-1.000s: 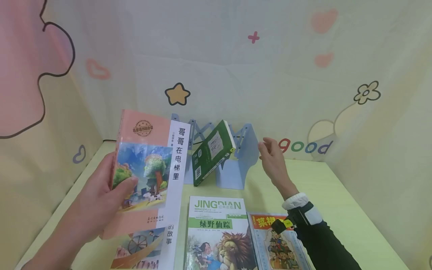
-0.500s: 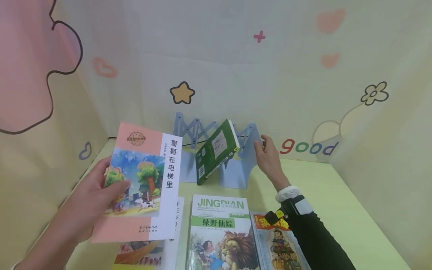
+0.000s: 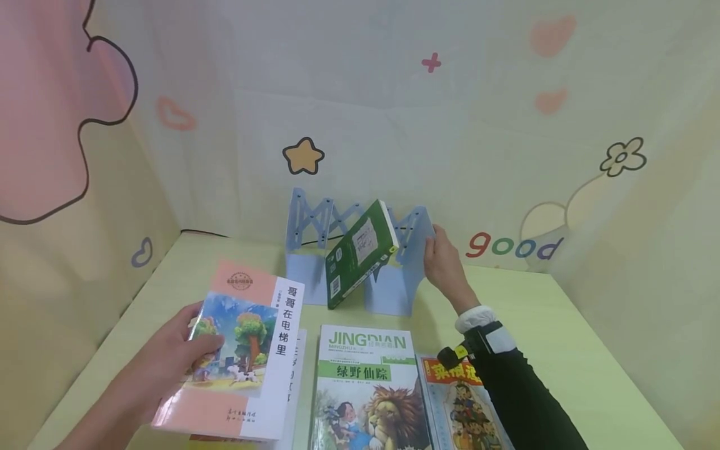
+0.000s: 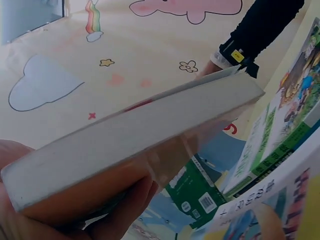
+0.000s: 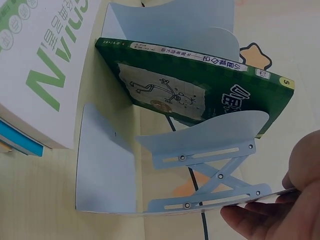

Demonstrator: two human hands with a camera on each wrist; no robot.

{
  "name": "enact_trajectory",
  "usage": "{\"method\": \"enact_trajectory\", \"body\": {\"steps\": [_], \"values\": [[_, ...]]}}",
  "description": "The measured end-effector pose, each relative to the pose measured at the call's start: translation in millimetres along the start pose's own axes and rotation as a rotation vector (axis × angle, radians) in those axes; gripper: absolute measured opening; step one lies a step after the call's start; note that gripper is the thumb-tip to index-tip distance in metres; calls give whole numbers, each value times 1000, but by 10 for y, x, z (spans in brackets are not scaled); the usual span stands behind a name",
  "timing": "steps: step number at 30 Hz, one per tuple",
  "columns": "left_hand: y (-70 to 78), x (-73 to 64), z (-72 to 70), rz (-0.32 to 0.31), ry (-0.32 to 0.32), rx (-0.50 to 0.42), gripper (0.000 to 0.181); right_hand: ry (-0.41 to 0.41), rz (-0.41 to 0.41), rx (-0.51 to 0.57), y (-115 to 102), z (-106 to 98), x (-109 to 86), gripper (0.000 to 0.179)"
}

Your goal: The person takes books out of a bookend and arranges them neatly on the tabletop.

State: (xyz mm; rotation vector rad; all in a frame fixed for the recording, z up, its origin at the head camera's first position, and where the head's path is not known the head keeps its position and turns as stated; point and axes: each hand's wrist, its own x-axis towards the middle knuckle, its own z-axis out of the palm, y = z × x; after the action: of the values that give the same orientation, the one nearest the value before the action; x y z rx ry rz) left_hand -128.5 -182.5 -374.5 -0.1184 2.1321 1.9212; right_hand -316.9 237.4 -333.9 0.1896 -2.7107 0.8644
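My left hand [image 3: 174, 353] grips a pink and white book [image 3: 239, 356] by its left side, thumb across the illustrated cover. In the left wrist view the book's page block [image 4: 135, 140] faces the camera. At the back stands a light blue folding bookend rack [image 3: 416, 240] with crossed struts. My right hand [image 3: 447, 265] pinches the upper edge of the rack's right end panel; in the right wrist view the thumb and fingers [image 5: 250, 217] lie on either side of it. A green book [image 3: 362, 250] leans tilted inside the rack, its spine [image 5: 200, 55] showing in the right wrist view.
On the pale table [image 3: 562, 362], in front of the rack, lie a lion-cover book [image 3: 368, 387] and a red-titled comic book [image 3: 467, 406]. Another book [image 3: 295, 375] lies partly hidden under the held one. Cloth walls [image 3: 360, 94] enclose the back and sides.
My left hand has lowered the pink and white book towards the table. My right hand has moved in from beside the rack and taken hold of its right panel. The green book stays put.
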Motion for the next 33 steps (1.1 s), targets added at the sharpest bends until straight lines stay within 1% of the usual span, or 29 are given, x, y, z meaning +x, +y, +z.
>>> {"method": "enact_trajectory", "body": {"steps": [6,10,12,15,18,20,21,24,25,26,27,29,31,32,33], "values": [[-233,59,115,-56,-25,-84,77,-11,-7,-27,1,-7,-5,47],[-345,67,192,-118,-15,-120,79,-9,-23,-35,14,-6,-5,47],[-383,68,223,-145,-6,-139,81,-7,-27,-33,17,-6,-4,47],[-420,74,245,-164,3,-156,83,-7,-35,-34,17,-5,-5,47],[-445,80,241,-174,-1,-164,83,-9,-30,-26,18,-1,-6,47],[-464,86,231,-173,-14,-164,83,-10,-27,-24,16,1,-7,47],[-471,89,226,-167,-16,-138,82,-10,-26,-27,16,3,-7,47],[-494,102,205,-128,-20,5,80,-6,-26,-30,12,6,-13,46],[-498,106,201,-118,-11,70,79,-5,-24,-31,10,7,-15,46],[-499,111,197,-110,4,157,79,-5,-23,-31,9,9,-17,46],[-495,114,198,-110,19,242,79,-5,-23,-30,6,11,-17,46],[-481,116,206,-118,49,377,78,-4,-21,-28,0,15,-19,46],[-472,108,198,-95,71,525,78,-1,-21,-28,-4,20,-19,46],[-464,105,196,-85,80,585,79,1,-22,-29,-3,23,-17,46],[-455,101,193,-77,87,624,78,3,-22,-29,-4,25,-16,46]]}}
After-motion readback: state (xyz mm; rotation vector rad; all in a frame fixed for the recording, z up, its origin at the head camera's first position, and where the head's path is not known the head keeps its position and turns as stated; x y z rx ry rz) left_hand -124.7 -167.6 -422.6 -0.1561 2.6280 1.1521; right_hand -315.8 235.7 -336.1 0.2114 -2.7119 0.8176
